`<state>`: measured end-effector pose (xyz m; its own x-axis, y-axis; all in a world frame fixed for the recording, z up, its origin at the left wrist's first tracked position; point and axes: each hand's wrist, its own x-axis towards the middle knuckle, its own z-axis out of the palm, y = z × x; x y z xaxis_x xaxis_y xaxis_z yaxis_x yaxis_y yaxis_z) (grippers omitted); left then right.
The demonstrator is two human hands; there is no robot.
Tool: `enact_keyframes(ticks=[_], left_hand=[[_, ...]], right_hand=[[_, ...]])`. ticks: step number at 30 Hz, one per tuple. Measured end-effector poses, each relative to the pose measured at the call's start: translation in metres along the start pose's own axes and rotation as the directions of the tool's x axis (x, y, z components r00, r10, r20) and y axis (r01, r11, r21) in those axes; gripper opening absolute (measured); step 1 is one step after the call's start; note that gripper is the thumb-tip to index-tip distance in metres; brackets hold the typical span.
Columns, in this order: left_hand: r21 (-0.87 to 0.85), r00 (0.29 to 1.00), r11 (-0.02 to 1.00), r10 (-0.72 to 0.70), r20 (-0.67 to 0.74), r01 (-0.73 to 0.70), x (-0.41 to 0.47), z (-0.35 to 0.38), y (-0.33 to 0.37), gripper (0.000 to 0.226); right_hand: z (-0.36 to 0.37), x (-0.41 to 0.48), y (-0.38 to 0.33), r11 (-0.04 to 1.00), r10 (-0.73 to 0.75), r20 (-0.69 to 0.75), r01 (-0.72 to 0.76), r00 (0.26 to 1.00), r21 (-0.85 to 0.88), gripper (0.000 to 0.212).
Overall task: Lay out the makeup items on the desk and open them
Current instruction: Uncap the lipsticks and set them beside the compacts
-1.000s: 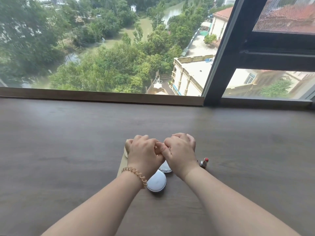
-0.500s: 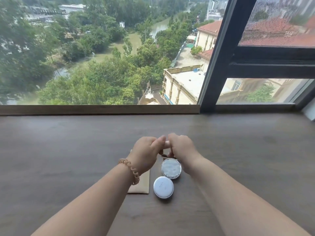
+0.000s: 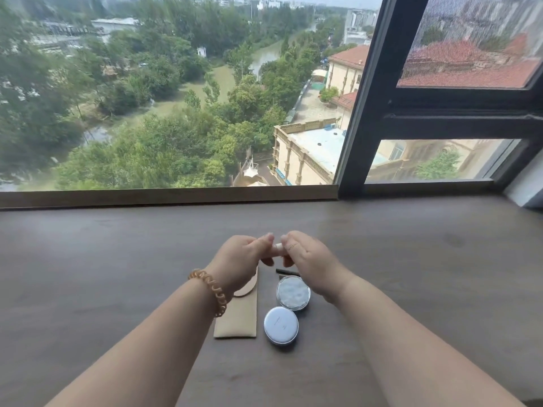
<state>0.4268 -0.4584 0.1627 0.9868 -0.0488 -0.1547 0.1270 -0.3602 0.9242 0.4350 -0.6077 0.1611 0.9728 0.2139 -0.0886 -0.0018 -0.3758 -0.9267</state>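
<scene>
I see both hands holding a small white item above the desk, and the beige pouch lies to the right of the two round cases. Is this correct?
Not quite. In the head view the beige pouch lies to the left of the two round cases, not the right. The rest holds: both hands hold a small white item above the desk.

Person, head-camera view: 2 bare forearms, no sleeves visible. Left hand [image 3: 239, 259]: no ring discernible. Left wrist carried 1 coiled spiral bracelet [image 3: 211, 292], amber-orange, translucent, looped loosely around the wrist. Right hand [image 3: 308, 259]: 1 thin ring [image 3: 292, 246], pale gold, on a finger. Fingernails short, light-coloured where they showed. No watch or gloves were worn.
</scene>
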Motion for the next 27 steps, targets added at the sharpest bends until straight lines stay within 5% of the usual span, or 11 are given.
enact_keyframes(ticks=[2, 6, 8, 10, 12, 17, 22, 25, 27], left_hand=[[0.077, 1.000, 0.997, 0.014, 0.004, -0.015, 0.000, -0.001, -0.004, 0.035], [0.316, 0.991, 0.942, 0.130, -0.036, -0.112, 0.000, 0.013, -0.005, 0.028], [0.276, 0.995, 0.957, 0.099, -0.028, -0.087, 0.001, 0.016, -0.003, 0.033], [0.062, 0.999, 0.998, -0.017, 0.036, 0.015, 0.001, 0.016, -0.003, 0.036], [0.024, 0.996, 0.997, -0.068, 0.055, 0.067, 0.002, 0.015, -0.006, 0.040], [0.163, 0.999, 0.987, -0.006, -0.050, 0.014, 0.009, 0.026, -0.015, 0.023], [0.116, 0.998, 0.991, -0.066, -0.009, 0.066, 0.014, 0.029, -0.019, 0.045], [0.213, 0.999, 0.977, -0.023, 0.023, 0.018, 0.013, 0.036, -0.015, 0.035], [0.278, 1.000, 0.961, -0.003, 0.023, -0.003, 0.016, 0.041, -0.015, 0.033]], right_hand=[[-0.009, 0.001, -0.001, 0.997, 0.063, 0.032, -0.064, 0.998, 0.032, 0.025], [-0.010, 0.006, -0.004, 0.947, 0.287, 0.110, -0.299, 0.951, 0.116, 0.053], [-0.003, 0.007, 0.006, 0.989, 0.149, 0.044, -0.149, 0.988, -0.005, 0.050], [-0.002, 0.004, 0.017, 0.970, -0.077, -0.019, 0.071, 0.997, -0.232, 0.047], [-0.005, 0.002, 0.023, 0.952, -0.142, -0.016, 0.132, 0.990, -0.278, 0.037], [-0.014, 0.001, 0.018, 0.946, 0.281, 0.085, -0.291, 0.956, 0.145, 0.055], [-0.025, 0.000, 0.024, 0.974, 0.181, 0.153, -0.199, 0.971, 0.109, 0.021], [-0.030, 0.005, 0.030, 0.944, 0.321, 0.172, -0.329, 0.931, 0.021, 0.048], [-0.032, 0.005, 0.037, 0.944, 0.330, 0.181, -0.321, 0.927, -0.077, 0.046]])
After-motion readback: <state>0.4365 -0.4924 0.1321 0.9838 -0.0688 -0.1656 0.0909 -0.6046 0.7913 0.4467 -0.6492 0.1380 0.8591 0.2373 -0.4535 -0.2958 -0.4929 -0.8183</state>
